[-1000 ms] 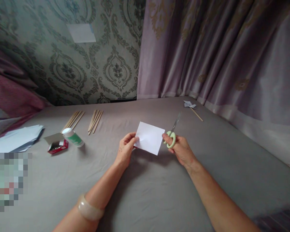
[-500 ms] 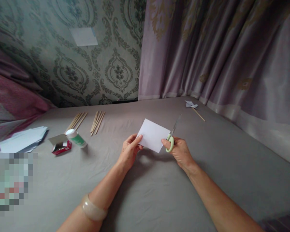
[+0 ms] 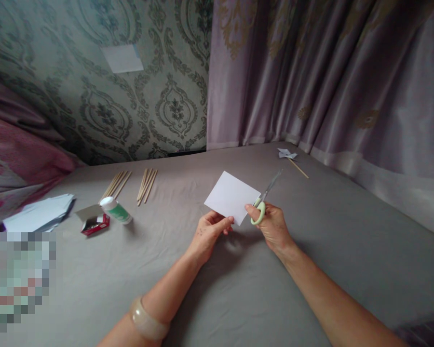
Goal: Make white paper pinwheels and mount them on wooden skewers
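A white piece of paper is held above the grey cloth, tilted, between my two hands. My left hand pinches its lower edge, thumb on top and fingers underneath. In my right hand is a pair of scissors with pale green handles; the blades point up and away, past the paper's right corner. The right thumb lies at the paper's right edge, close to the handles. Whether the thumb also presses on the paper I cannot tell.
At left stand a white-and-green glue bottle and an open red box. Behind them lie two groups of wooden sticks. A stack of paper is at far left. A paper pinwheel on a stick lies at back right.
My left hand has shifted from the paper's left corner to its lower edge. The paper and scissors have moved slightly right, and the view has shifted a little.
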`<action>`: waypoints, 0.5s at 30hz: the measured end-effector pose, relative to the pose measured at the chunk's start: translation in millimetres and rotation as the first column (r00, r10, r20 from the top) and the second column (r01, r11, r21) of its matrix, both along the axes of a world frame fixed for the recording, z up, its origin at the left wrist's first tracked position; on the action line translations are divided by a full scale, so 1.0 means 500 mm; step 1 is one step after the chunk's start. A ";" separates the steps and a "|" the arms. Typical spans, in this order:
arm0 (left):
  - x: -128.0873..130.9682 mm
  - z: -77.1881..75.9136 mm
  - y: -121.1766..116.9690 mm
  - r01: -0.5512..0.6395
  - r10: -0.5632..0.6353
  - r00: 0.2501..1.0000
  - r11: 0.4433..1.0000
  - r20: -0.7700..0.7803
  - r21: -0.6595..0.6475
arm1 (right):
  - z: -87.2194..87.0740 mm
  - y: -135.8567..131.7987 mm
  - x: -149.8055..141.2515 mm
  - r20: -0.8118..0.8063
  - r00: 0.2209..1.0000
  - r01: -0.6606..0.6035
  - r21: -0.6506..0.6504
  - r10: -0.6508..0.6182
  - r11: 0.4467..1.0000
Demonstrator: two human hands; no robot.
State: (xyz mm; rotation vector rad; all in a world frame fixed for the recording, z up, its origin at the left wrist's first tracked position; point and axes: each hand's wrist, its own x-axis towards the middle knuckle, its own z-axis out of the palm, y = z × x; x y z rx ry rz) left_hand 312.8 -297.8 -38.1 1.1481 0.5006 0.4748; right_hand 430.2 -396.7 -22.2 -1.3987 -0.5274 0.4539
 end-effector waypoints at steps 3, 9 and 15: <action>0.001 0.001 -0.004 -0.006 0.006 1.000 1.000 -0.004 0.010 | -0.001 -0.001 -0.001 0.013 1.000 0.005 -0.021 -0.005 1.000; 0.000 0.005 0.017 -0.139 0.137 0.989 0.990 0.058 0.017 | -0.008 -0.008 0.006 0.087 0.995 -0.033 -0.136 0.045 0.990; -0.002 0.021 0.051 -0.340 0.350 0.931 0.936 0.109 -0.094 | -0.002 -0.026 -0.007 0.176 0.880 -0.316 -0.475 0.441 0.821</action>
